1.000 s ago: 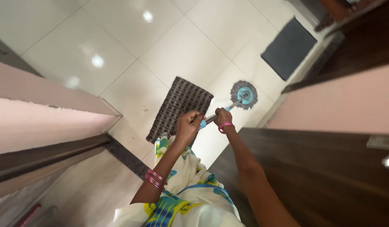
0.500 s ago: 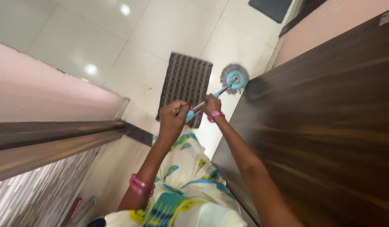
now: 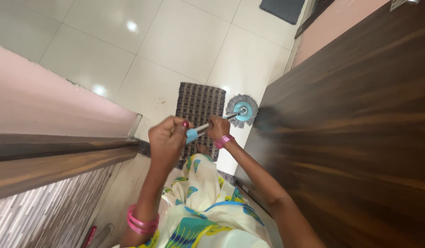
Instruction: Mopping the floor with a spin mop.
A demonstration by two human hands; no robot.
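Hands are both clamping the mop handle [image 3: 208,126], left hand [image 3: 166,138] closing its grip at the blue top, right hand [image 3: 218,127] lower for steering, pressing the round mop head [image 3: 242,110] on the tile floor [image 3: 185,41] beside the striped doormat [image 3: 197,108].

A striped brown doormat [image 3: 199,110] lay on the glossy cream floor tiles [image 3: 176,41] at the centre of the frame, and a dark grey mat [image 3: 282,9] sat at the upper edge, well apart from it. A dark wooden door [image 3: 355,128] filled the right side. At the left stood a pink wall [image 3: 47,105] above a wooden ledge [image 3: 52,158], with grey streaked tiling [image 3: 42,216] in the lower left corner.
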